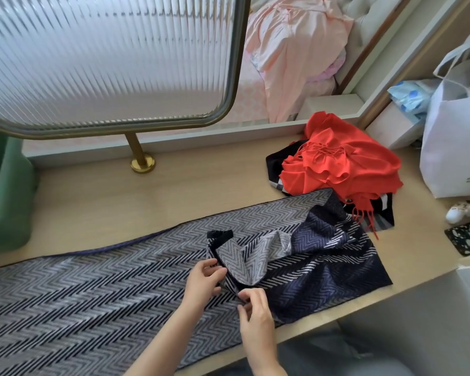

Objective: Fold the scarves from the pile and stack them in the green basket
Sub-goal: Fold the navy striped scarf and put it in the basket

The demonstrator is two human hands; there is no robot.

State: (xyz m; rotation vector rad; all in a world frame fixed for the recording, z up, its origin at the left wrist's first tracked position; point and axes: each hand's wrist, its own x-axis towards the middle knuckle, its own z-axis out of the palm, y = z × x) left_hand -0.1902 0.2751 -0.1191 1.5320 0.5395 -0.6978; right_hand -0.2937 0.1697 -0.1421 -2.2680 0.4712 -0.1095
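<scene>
Two hands meet over a long zigzag-patterned scarf (92, 280) that lies spread along a pale wooden counter (201, 183), running from the lower left corner toward the right. Its right end is bunched and turned over, showing a darker blue-black side. The left hand (202, 279) pinches a raised fold of this scarf between thumb and fingers. Just beside it, the right hand (255, 310) grips the edge of the same fold with curled fingers. The two hands are close together but not touching.

Farther back on the right sits the pile. A red scarf (345, 164) with thin tassels is heaped on top of a black scarf (276, 162) with white checks. The red tassels hang down next to the patterned scarf's far corner.

At the left edge of the counter stands the green basket (6, 191), well apart from the hands; its inside cannot be seen. Above it a ribbed glass screen (106, 50) in a brass frame rises from the counter. A white bag (451, 147) stands at the right, near the pile, and pink bedding (296, 55) lies beyond the counter.
</scene>
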